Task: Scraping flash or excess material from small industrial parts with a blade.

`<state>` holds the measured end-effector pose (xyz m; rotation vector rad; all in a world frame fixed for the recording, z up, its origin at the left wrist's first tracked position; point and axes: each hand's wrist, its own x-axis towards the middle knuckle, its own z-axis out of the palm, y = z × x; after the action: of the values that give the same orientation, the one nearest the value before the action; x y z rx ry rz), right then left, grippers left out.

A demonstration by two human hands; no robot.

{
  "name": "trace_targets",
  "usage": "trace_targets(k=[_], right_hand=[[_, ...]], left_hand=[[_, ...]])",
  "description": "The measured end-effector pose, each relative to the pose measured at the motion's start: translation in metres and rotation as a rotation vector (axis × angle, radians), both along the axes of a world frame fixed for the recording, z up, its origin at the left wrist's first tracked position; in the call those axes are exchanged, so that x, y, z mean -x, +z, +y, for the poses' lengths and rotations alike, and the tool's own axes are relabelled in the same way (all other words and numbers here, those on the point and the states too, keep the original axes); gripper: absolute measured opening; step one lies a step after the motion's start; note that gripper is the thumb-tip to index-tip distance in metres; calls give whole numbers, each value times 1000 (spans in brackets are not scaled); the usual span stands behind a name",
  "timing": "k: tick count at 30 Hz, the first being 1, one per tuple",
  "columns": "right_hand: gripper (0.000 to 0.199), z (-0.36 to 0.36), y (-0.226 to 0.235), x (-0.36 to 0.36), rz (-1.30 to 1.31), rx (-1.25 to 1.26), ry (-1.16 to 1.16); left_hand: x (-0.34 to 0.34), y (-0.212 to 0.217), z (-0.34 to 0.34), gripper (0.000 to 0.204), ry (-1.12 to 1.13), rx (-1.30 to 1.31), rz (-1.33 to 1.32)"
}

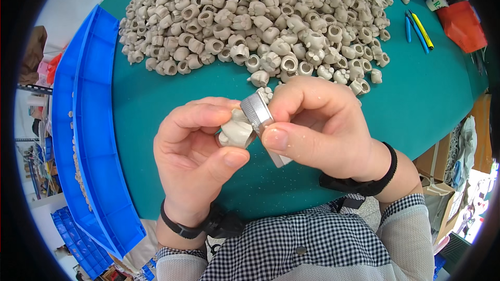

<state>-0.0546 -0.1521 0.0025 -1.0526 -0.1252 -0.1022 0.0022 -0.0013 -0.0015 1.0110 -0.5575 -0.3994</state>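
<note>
Between the fingertips and thumb of my left hand (195, 148), a small hollow grey-beige clay figure (237, 131) is held up over the table. My right hand (323, 130) pinches a flat silver metal tool (255, 113) with a ridged face, which looks like a utility knife. The tool is up against the right side of the clay figure; its working edge is hard to make out. Just beyond both hands lies a large heap of similar hollow clay pieces (245, 21), many with round openings showing.
A green table mat (172, 91) lies under the work, with pale crumbs near me. Blue plastic trays (99, 125) stand along the left edge. At the far right are blue and yellow pen-like tools (421, 30), a white cup (436, 1) and a red bag (462, 26).
</note>
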Motion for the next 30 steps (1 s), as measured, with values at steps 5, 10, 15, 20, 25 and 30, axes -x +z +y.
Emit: trace_targets(k=[5,10,15,20,25,30], right_hand=[[11,-7,-1,-2,147,-307,288],[12,-11,-2,-2,75,-443,318],[12,-11,-2,-4,58,-359,245],[11,-12,1,-4,63,-368,253],[12,-12,-2,-3,60,-350,248],[13,-12,0,-3,88,-283,225]], left_hand=[[2,2,-1,35,10,-3,-36],[4,4,-6,34,45,-11,37],[5,5,-4,36,11,28,110],[4,4,-1,33,-87,65,184],[3,4,0,32,-116,71,236],[4,5,1,31,-121,64,223]])
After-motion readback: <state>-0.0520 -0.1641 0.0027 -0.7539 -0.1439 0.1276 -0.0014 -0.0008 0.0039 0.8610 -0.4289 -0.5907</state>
